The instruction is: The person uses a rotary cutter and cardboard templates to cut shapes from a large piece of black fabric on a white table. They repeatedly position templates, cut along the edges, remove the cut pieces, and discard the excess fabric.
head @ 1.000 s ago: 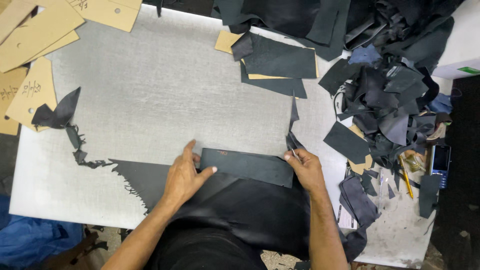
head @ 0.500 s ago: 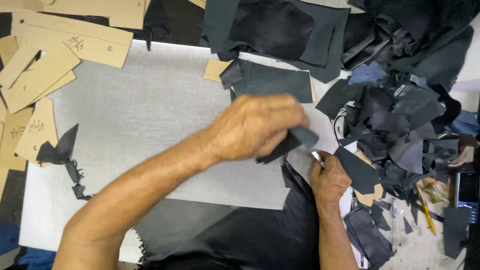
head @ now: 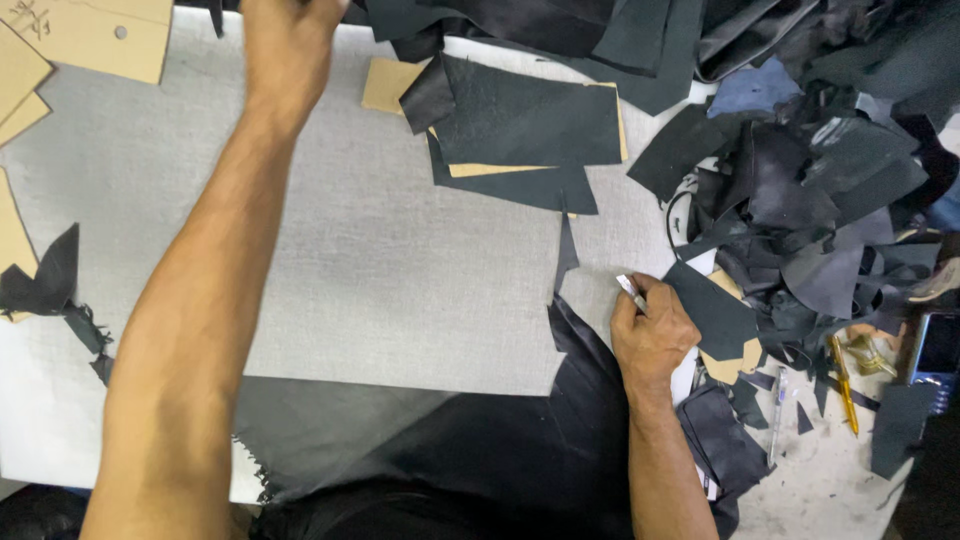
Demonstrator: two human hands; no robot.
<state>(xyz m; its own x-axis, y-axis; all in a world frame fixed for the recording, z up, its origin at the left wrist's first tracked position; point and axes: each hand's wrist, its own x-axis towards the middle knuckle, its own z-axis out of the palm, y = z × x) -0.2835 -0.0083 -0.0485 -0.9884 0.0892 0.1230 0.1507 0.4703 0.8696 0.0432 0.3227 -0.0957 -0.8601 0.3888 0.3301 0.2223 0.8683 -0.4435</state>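
Gripping small knife (head: 631, 293), right hand (head: 655, 338).

The middle of the grey mat (head: 400, 260) lies open, hemmed by leather scraps (head: 800, 190) right and cardboard patterns (head: 90, 35) left.

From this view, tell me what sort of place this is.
Probably a leather-cutting workbench: a heap of dark leather scraps, tan card patterns along the edge, a grey cutting mat, and the right hand holding a small metal knife.
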